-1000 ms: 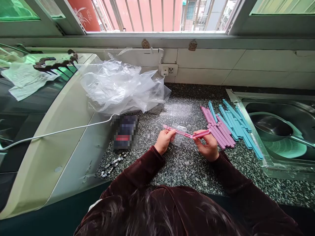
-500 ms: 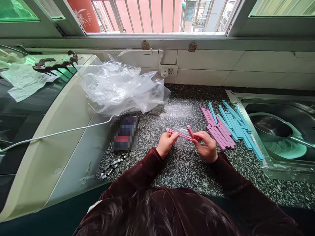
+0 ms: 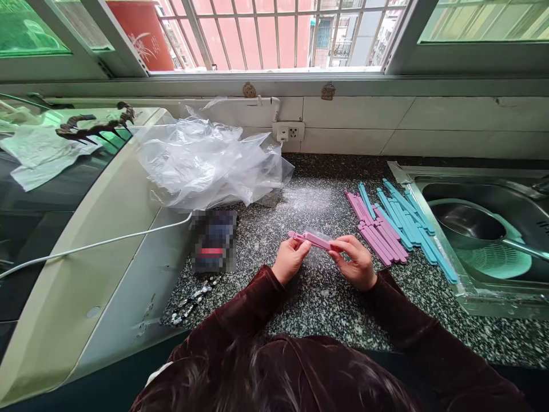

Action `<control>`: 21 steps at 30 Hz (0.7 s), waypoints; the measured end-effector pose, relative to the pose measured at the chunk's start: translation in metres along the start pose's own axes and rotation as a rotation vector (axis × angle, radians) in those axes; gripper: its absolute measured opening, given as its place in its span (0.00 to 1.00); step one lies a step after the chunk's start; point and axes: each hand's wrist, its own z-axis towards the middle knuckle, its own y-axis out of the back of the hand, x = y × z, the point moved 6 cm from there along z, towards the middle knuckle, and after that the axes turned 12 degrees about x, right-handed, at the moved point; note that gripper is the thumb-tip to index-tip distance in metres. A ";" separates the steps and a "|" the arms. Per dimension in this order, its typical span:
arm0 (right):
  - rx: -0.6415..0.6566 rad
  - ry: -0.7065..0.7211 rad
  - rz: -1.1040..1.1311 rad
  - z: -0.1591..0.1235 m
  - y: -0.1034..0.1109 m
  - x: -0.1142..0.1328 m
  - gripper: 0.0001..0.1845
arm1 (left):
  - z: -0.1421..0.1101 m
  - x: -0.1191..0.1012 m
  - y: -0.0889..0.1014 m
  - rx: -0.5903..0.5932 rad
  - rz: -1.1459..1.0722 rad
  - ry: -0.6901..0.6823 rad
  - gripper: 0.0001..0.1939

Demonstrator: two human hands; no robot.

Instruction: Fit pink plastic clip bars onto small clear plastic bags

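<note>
A pink bag sealing clip [image 3: 317, 241] spans the space between my hands, its two arms folded together. My left hand [image 3: 290, 258] pinches one end, thumb on the near side. The fingers of my right hand [image 3: 357, 262] are closed on the other end. A small piece of clear plastic [image 3: 318, 233] shows along the clip's far side; whether the clip grips it I cannot tell. To the right of my right hand lie several purple-pink clips [image 3: 380, 236], with several blue clips [image 3: 414, 220] beside them.
A heap of clear plastic bags [image 3: 210, 163] lies at the back left. Nearer are a blurred phone-like object [image 3: 214, 240], a white cable [image 3: 107, 237] and a beaded strap [image 3: 193, 300]. At right, a metal sink [image 3: 422, 191] contains a pan [image 3: 467, 222] and a green strainer [image 3: 493, 260].
The pink clip's raised arm has swung down onto the other arm, so the clip is now folded closed. My right hand has shifted slightly, and the camera view has tilted up a little.
</note>
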 end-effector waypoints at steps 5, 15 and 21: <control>0.004 -0.039 0.041 -0.001 -0.001 -0.003 0.14 | -0.002 0.001 0.000 0.001 -0.003 0.017 0.26; 0.018 -0.053 0.059 0.001 0.000 -0.005 0.20 | -0.003 0.002 -0.004 0.032 -0.020 0.032 0.28; 0.021 -0.070 0.069 0.000 0.000 -0.008 0.22 | -0.002 0.004 -0.005 0.047 -0.040 0.020 0.28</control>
